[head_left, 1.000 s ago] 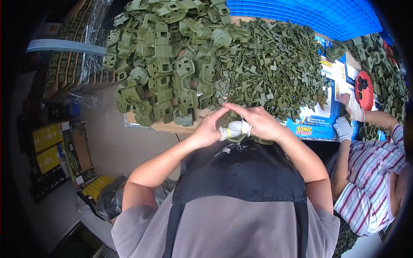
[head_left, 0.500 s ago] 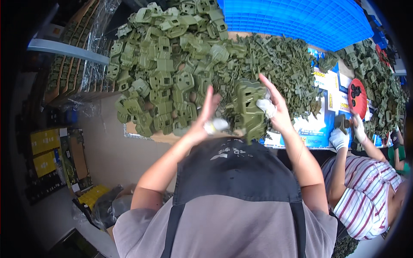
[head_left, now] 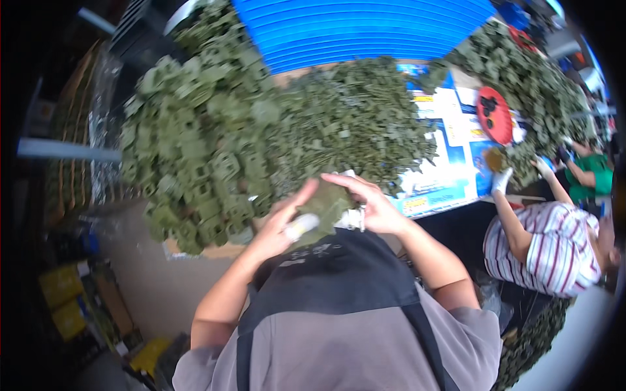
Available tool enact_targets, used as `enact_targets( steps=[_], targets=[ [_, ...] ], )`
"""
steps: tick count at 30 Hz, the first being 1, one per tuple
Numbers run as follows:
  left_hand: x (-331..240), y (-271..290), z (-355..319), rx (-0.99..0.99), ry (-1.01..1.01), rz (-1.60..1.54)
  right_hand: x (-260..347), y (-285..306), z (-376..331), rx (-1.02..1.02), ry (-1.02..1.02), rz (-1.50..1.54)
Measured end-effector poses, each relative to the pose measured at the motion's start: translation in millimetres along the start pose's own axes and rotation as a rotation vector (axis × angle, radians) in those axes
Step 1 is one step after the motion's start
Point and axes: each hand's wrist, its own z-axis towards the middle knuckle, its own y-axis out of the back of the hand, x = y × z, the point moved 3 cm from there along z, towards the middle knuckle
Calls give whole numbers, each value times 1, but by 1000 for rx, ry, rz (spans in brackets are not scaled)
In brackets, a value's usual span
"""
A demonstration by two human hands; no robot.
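Crowded workshop desk [head_left: 450,189], pretty much buried in olive-green plastic parts. Right at its near edge, both hands are wrapped around one green part [head_left: 324,207], a flat-ish olive piece held up just in front of the person's chest. The left hand [head_left: 282,225] cups it from the left side, and one finger has a pale wrap or cot on the tip. The right hand [head_left: 370,207] grips it from the right with the fingers curled over the top, also with something whitish on a fingertip. It's too blurry to tell the exact shape of the piece.

Just past the hands on the left is a big heap of chunky green frames [head_left: 195,163], squarish with holes. Next to it, further right, a pile of smaller green bits [head_left: 355,120] spreads over a blue printed sheet [head_left: 450,153]. Behind that is a blue ribbed bin [head_left: 365,29].

Off to the right, another person in a striped shirt [head_left: 544,251] works with white-gloved hands near a red round tray [head_left: 495,114] and another green pile [head_left: 528,78].
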Motion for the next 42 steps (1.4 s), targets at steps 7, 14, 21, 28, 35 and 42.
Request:
enact_targets(
  steps=[7,14,21,28,35,42],
  targets=[
    [-11,19,0,-231,109,-171,-7,26,-31,-158,-37,55],
    [-3,3,-2,-232,70,-100,-17,37,-40,-205,-82,15],
    [9,44,27,-406,25,324,-141,146,-47,-1079,-275,406],
    [44,130,-2,-731,87,659,-305,357,-115,-1618,-211,1107],
    [108,187,-29,-1046,546,574,-324,381,-68,-1286,-617,-286],
    [87,184,-34,-1176,115,-175,-132,118,39,-516,-214,-300]
  ],
)
